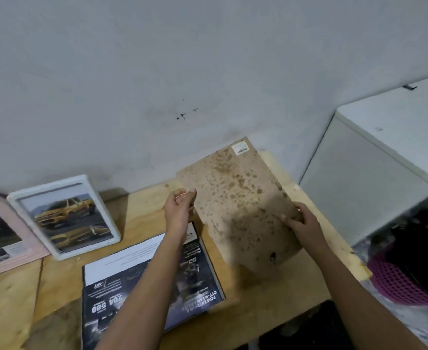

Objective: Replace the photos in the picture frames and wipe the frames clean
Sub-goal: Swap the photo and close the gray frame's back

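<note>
Head view: a brochure (152, 286) is lying at the near edge of the tabletop (56, 279). Beyond it, over the right rear corner, the left hand (179, 208) is pinching the left edge of the stained backing board (240, 198) while the right hand (301, 223) is clamping its right edge. The photo swap is seemingly underway, so the board is next needing squaring behind a fresh picture.

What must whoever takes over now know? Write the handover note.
Left grip pinches the left edge of the backboard; right grip holds its right edge, above the table.
White frame with a truck photo leans at the wall, pink frame beside it; brochure lies flat on the table.
Done: both frames show pictures. Left: refit the backboard, wipe frames; no cloth in view.
</note>
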Demonstrator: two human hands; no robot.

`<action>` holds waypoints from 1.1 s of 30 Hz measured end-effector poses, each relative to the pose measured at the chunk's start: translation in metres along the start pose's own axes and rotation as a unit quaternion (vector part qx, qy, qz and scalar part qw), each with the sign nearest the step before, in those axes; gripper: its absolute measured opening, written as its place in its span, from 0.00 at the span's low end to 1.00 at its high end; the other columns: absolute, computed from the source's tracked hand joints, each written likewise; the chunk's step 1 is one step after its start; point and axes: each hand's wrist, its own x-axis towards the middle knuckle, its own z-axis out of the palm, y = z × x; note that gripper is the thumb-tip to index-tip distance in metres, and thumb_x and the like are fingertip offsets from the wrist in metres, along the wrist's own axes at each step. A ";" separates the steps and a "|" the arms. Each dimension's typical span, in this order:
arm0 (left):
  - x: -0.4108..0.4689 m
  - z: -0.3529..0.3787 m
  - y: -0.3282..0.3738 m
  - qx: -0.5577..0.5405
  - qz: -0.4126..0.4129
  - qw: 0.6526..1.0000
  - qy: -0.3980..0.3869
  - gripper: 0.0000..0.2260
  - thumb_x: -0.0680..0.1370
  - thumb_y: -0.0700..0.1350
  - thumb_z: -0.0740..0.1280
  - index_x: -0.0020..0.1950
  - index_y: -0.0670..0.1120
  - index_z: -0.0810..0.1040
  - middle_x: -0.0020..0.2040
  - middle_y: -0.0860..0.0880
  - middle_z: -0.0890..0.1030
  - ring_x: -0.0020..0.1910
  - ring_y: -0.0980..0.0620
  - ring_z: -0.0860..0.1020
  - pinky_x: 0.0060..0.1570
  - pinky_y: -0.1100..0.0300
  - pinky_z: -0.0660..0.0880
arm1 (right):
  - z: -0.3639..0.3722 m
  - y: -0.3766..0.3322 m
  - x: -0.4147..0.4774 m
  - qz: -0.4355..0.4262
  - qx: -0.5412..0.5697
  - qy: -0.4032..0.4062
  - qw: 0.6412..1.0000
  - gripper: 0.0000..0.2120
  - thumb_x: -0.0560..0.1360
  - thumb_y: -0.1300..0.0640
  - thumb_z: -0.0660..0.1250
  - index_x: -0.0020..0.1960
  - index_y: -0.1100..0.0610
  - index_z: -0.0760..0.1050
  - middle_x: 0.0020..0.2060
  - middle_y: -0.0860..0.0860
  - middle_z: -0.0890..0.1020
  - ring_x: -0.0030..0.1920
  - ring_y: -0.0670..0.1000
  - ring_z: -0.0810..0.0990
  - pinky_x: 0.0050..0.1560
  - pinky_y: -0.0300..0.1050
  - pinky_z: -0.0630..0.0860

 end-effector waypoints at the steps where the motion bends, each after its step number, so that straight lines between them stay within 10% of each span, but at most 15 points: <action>1: -0.001 -0.014 0.004 -0.002 0.011 0.999 0.031 0.10 0.74 0.41 0.71 0.51 0.46 0.72 0.40 0.47 0.76 0.40 0.52 0.76 0.38 0.61 0.73 | 0.009 -0.003 0.000 -0.005 -0.027 0.003 1.000 0.17 0.75 0.50 0.67 0.62 0.54 0.72 0.54 0.52 0.78 0.54 0.55 0.76 0.54 0.53 0.76; 6: -0.026 -0.101 0.003 0.072 0.049 0.987 0.136 0.18 0.72 0.43 0.73 0.58 0.44 0.72 0.50 0.46 0.77 0.48 0.49 0.77 0.50 0.54 0.76 | 0.066 -0.019 -0.012 -0.056 -0.140 -0.022 0.988 0.07 0.76 0.47 0.63 0.51 0.49 0.74 0.45 0.49 0.78 0.45 0.52 0.76 0.44 0.46 0.74; 10: -0.064 -0.173 -0.003 0.149 0.022 0.970 0.191 0.08 0.71 0.45 0.74 0.43 0.41 0.80 0.39 0.48 0.81 0.41 0.50 0.77 0.39 0.62 0.73 | 0.110 -0.033 -0.024 -0.078 -0.212 -0.124 0.966 0.12 0.74 0.42 0.64 0.42 0.50 0.74 0.39 0.49 0.77 0.40 0.51 0.75 0.36 0.43 0.68; 17: -0.124 -0.243 -0.026 0.234 -0.091 0.962 0.105 0.13 0.78 0.52 0.64 0.51 0.42 0.75 0.45 0.50 0.79 0.42 0.55 0.77 0.35 0.66 0.70 | 0.180 -0.070 -0.052 -0.132 -0.240 -0.245 0.930 0.11 0.70 0.40 0.68 0.43 0.48 0.78 0.43 0.48 0.81 0.47 0.52 0.78 0.48 0.45 0.72; 23: -0.136 -0.264 -0.057 0.166 -0.085 0.964 0.191 0.10 0.80 0.51 0.61 0.42 0.47 0.71 0.42 0.48 0.79 0.44 0.47 0.78 0.36 0.59 0.71 | 0.208 -0.072 -0.073 -0.235 -0.299 -0.077 0.922 0.16 0.67 0.44 0.72 0.53 0.49 0.81 0.55 0.51 0.79 0.57 0.57 0.75 0.57 0.50 0.64; 27: -0.132 -0.269 -0.071 0.121 -0.111 0.957 0.241 0.11 0.80 0.52 0.61 0.42 0.46 0.71 0.44 0.45 0.79 0.45 0.45 0.77 0.38 0.57 0.71 | 0.194 -0.066 -0.075 -0.089 -0.250 -0.122 0.956 0.29 0.71 0.49 0.71 0.68 0.55 0.67 0.64 0.58 0.70 0.62 0.59 0.70 0.57 0.53 0.69; 33: -0.108 -0.262 -0.064 0.168 -0.127 0.948 0.238 0.13 0.80 0.49 0.60 0.38 0.45 0.67 0.38 0.46 0.73 0.41 0.46 0.72 0.37 0.55 0.65 | 0.183 -0.046 -0.072 0.070 -0.090 -0.206 0.972 0.19 0.72 0.57 0.70 0.61 0.59 0.69 0.57 0.57 0.76 0.50 0.55 0.76 0.45 0.50 0.75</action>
